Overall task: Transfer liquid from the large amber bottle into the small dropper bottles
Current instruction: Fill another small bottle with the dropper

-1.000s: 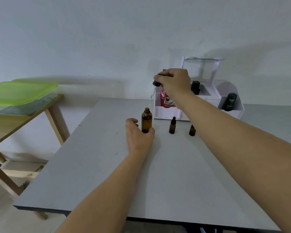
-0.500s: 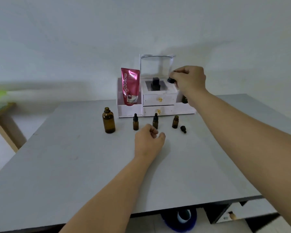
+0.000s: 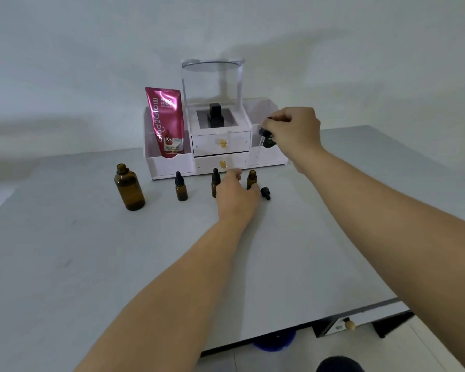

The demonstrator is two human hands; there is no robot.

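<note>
The large amber bottle stands uncapped at the left of the grey table. To its right stand two capped small dropper bottles and one uncapped small bottle. My left hand lies between the last two, its fingers curled round the base of the uncapped one. A small black dropper cap lies just right of it. My right hand pinches the large dropper by its black bulb, above and right of the uncapped bottle, with the glass tube hanging down.
A white drawer organizer stands behind the bottles against the wall, holding a pink tube, a black bottle and a dark jar behind my right hand. The table's front right edge is near.
My left hand moved forward from the table to the uncapped small bottle. My right hand came down with the dropper, closer to that bottle. The view shifted slightly.
</note>
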